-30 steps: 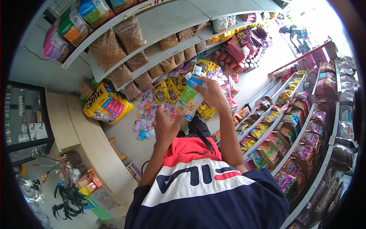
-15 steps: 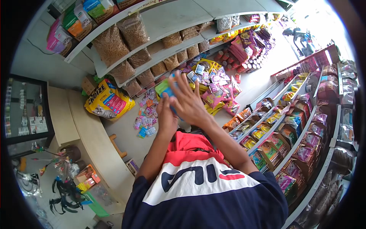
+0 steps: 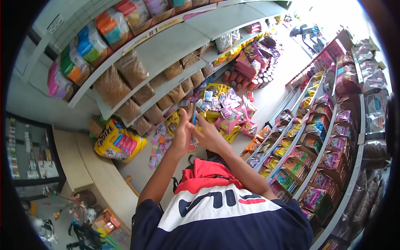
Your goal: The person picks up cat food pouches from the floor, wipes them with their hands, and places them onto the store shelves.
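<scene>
My left hand [image 3: 182, 135] and my right hand [image 3: 209, 134] are raised close together in front of my chest. Between them is a small packet [image 3: 194, 118], of which only a narrow blue edge shows, mostly covered by my fingers. The left hand's fingers point upward along one side of it. From the other side, the right hand holds it with thumb and fingers. On the floor beyond my hands lies a heap of pink, purple and yellow pet food packs [image 3: 227, 112]. Small scattered sachets [image 3: 155, 160] lie to the left of my left forearm.
A large yellow bag of cat food [image 3: 118, 141] stands at left beside a wooden counter [image 3: 98, 175]. Shelves [image 3: 173, 39] with clear bags of kibble [image 3: 112, 87] run along the back. At right, a tiered rack holds many pouches [image 3: 312, 198]. Red cans [image 3: 233, 77] stand on the floor.
The packet has turned from its green and blue face to nearly edge-on. My right hand has moved lower, off the packet's face. The view has shifted, showing more of the upper shelf.
</scene>
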The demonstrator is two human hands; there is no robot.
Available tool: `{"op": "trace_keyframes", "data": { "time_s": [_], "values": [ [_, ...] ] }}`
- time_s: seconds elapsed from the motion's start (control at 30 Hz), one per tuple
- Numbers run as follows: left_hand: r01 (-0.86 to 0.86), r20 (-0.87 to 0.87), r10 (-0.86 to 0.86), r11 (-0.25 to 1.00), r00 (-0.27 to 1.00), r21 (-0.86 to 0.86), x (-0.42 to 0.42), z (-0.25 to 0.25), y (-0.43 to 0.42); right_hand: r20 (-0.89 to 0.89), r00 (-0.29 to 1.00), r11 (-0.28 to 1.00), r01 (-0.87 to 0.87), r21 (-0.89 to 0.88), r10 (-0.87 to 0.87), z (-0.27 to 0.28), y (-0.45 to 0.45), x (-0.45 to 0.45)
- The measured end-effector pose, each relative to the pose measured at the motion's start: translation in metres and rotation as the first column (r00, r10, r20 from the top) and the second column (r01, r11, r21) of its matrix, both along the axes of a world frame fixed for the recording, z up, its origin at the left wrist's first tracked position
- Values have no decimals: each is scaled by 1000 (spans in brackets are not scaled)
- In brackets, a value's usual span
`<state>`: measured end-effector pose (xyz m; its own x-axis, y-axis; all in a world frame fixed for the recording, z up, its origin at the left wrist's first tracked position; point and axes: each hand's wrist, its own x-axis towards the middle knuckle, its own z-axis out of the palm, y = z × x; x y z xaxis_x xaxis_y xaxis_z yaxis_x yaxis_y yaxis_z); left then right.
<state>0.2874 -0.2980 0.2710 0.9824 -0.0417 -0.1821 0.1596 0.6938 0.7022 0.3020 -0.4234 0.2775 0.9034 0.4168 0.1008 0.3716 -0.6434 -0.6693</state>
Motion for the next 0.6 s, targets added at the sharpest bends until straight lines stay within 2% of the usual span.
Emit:
{"op": "trace_keyframes", "data": {
  "time_s": [0.03,0.07,0.1,0.17,0.23,0.27,0.33,0.37,0.4,0.43,0.5,0.53,0.6],
  "values": [
    [-10,48,3,991,999,134,4,2,-5,-208,978,988,53,148,-22,20,-10,8],
    [4,56,-12,990,998,140,10,5,-6,-407,913,950,133,283,-6,31,-19,16],
    [-5,138,-47,934,989,356,18,12,-7,-334,942,929,156,337,-37,26,-29,25],
    [-86,273,-163,694,948,715,33,28,-7,-259,962,899,186,397,-85,30,-52,41],
    [-88,291,-152,735,945,672,50,42,-12,-469,878,907,269,323,-94,58,-73,56],
    [-97,300,-122,776,946,623,57,49,-16,-468,878,906,274,322,-100,65,-76,62],
    [-106,306,-91,815,948,570,70,67,-18,-312,950,858,185,479,-30,76,-80,74],
    [-6,256,-145,861,956,509,74,82,-14,-229,973,825,130,550,-1,81,-80,80],
    [93,210,-202,893,957,440,78,95,-10,-232,973,823,131,552,1,86,-78,88],
    [187,168,-262,912,950,365,84,101,-5,-223,975,768,125,628,23,91,-74,98],
    [126,199,-224,902,954,413,98,100,2,-197,978,637,110,763,67,99,-67,117],
    [63,236,-188,890,953,451,107,100,5,-196,978,636,105,764,74,101,-67,127],
    [-16,291,-148,870,945,493,132,107,10,-105,994,720,100,687,-37,109,-67,152]
  ]
}}
